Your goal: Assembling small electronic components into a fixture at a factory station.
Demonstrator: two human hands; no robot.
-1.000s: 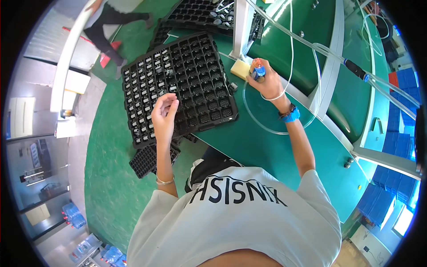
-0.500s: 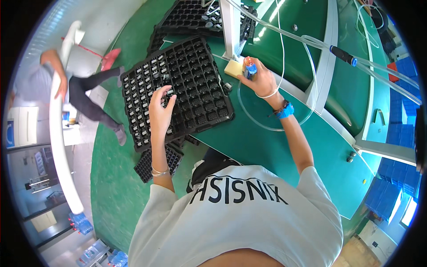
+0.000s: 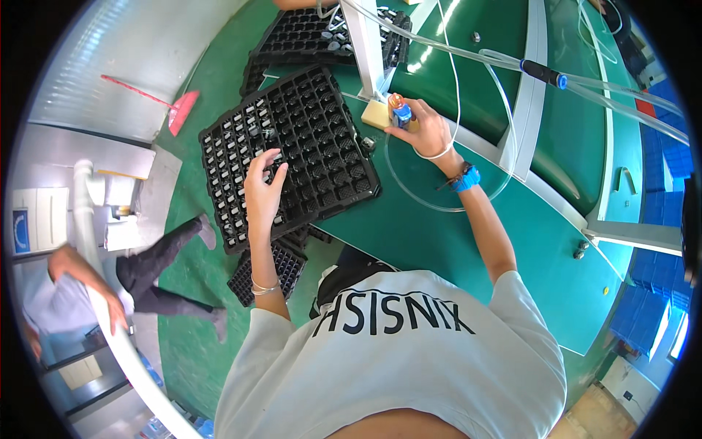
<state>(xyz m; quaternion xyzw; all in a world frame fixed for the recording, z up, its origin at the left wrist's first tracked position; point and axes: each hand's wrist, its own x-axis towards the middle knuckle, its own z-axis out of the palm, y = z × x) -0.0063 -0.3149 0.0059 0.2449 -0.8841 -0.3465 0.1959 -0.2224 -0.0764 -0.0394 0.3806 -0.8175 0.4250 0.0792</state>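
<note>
My left hand [image 3: 263, 189] hovers over a black compartment tray [image 3: 333, 157], thumb and index finger apart with a gap between them. Rows of small silvery metal parts [image 3: 228, 164] fill the tray's left side, while the pockets on its right hold none that I can see. My right hand [image 3: 428, 132] is closed around a small blue fitting with an orange top [image 3: 398, 110], its exact kind unclear. Beside that hand lies a yellow sponge-like block [image 3: 376, 114]. A clear hose [image 3: 420, 201] loops close to the right hand and wrist.
More black trays with loose parts [image 3: 336, 36] stand at the far side, by a white post [image 3: 363, 47]. The green table [image 3: 439, 249] bears a few small metal pieces [image 3: 581, 250]. A co-worker [image 3: 80, 293] carries a long white tube [image 3: 135, 358] at left.
The co-worker and white tube have shifted toward the lower left, and a forearm shows at the top edge. My view has turned slightly; both my hands hold nearly the same pose.
</note>
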